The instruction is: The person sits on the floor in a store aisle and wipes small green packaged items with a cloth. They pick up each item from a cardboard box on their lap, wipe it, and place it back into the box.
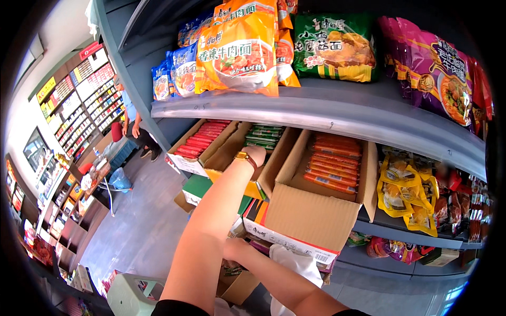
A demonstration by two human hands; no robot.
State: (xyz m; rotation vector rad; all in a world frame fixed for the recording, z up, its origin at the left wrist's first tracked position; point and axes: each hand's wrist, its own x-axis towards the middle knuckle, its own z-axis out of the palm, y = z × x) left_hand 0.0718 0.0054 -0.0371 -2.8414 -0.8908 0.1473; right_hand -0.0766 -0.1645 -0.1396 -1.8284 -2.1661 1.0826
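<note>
My left hand (256, 155), with a gold watch (245, 157) at the wrist, reaches into the middle cardboard box (223, 161) on the shelf. Green stick-shaped packets (263, 136), which look like wrapped sausages, lie just beyond it. Its fingers are turned away from view. Lower down, my right hand (232, 249) is mostly behind my left forearm, its fingers hidden. Beneath it is a lower open carton (240, 287) with some small green packets inside. A white plastic bag (295, 265) hangs beside my right forearm.
Boxes of red sticks (203, 141) and orange sticks (333, 167) flank the middle one; a cardboard flap (311, 213) folds forward. Noodle packs (237, 50) fill the shelf above its metal edge (327, 120). Yellow snack bags (406, 189) hang right. A stool (132, 295) and a seated person (134, 118) are left.
</note>
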